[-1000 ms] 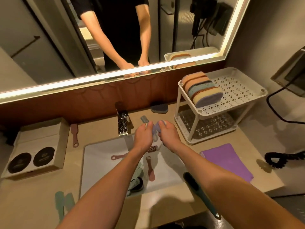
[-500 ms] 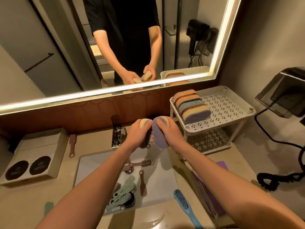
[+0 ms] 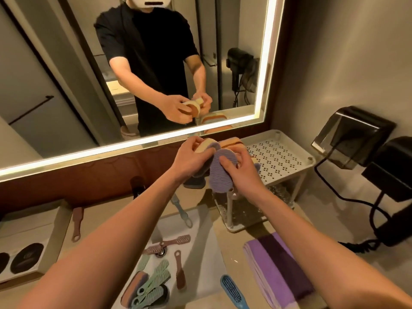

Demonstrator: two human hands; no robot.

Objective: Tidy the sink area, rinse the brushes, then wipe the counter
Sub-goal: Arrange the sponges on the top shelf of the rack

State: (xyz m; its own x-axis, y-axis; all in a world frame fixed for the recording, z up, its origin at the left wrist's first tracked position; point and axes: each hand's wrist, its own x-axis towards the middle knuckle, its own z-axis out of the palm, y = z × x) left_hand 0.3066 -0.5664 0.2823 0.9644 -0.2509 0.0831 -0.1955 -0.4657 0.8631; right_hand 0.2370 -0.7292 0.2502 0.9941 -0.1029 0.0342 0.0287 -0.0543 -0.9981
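Observation:
My left hand (image 3: pixel 189 158) grips a yellow-and-purple oval sponge (image 3: pixel 206 146), and my right hand (image 3: pixel 242 169) grips a second sponge (image 3: pixel 219 175) whose ribbed purple face is turned toward me. Both are raised in front of the mirror, just left of the white rack (image 3: pixel 281 157). More stacked sponges (image 3: pixel 230 142) sit on the rack's top shelf behind my hands. Down in the white sink (image 3: pixel 200 241) lie several brushes: green ones (image 3: pixel 156 275), brown ones (image 3: pixel 178 272) and another sponge (image 3: pixel 133 286). A blue brush (image 3: pixel 233 291) rests on the counter edge.
A folded purple cloth (image 3: pixel 278 268) lies on the counter at right. A brown brush (image 3: pixel 77 221) and a box (image 3: pixel 29 241) with dark ovals sit at left. A black hair dryer (image 3: pixel 392 175) with a coiled cord hangs on the right wall. The faucet (image 3: pixel 137 188) is behind the sink.
Both hands have lifted the sponges up from over the sink to rack height, and my view has tilted upward toward the mirror. The two sponges are now spread slightly apart.

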